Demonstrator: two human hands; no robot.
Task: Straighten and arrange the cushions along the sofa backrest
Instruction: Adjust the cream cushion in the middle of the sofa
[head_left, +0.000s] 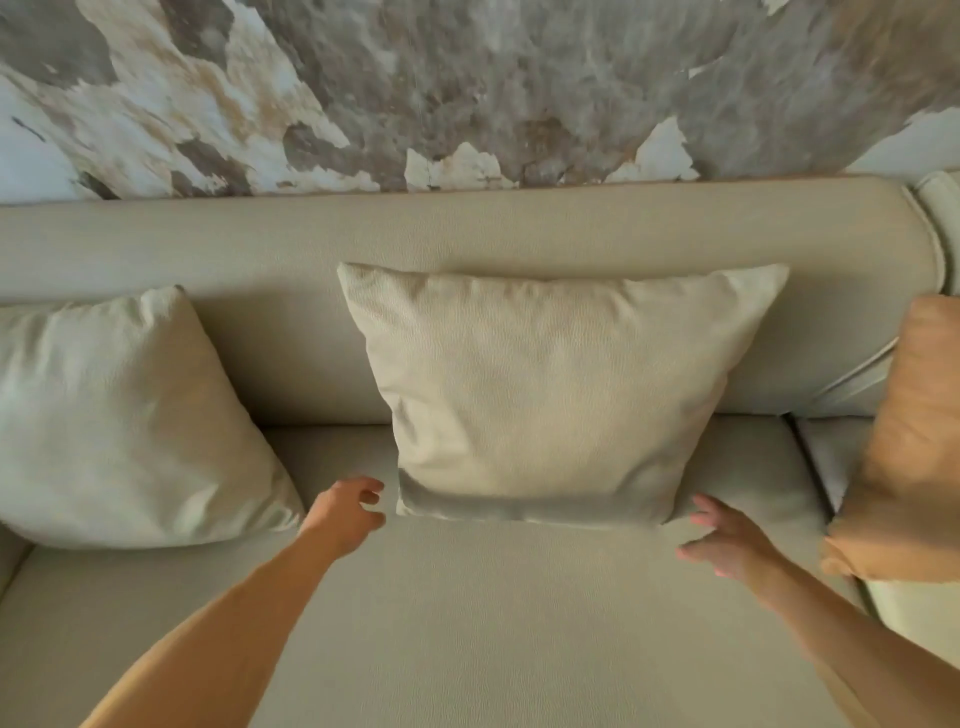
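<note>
Here, in the head view, the square beige fabric cushion (556, 395) stands upright on the seat of the beige upholstered sofa (467, 597), its top edge leaning against the padded sofa backrest (467, 234), so it reads as squared up and about centred on that seat section. The left hand (345, 512) hangs just beside the cushion's lower left corner, fingers loosely curled and apart, holding nothing; the right hand (727, 543) is spread open near the lower right corner, also empty and clear of the fabric. Flanking both corners like this suits either a final nudge to level the cushion or a letting-go, and I cannot tell which. To the left a rumpled off-white cushion (124, 426) slumps at an angle against the backrest, probably the one that needs straightening. At the right edge a tan orange cushion (909, 447) leans, partly out of view. A mottled grey and cream wall (467, 88) rises behind
</note>
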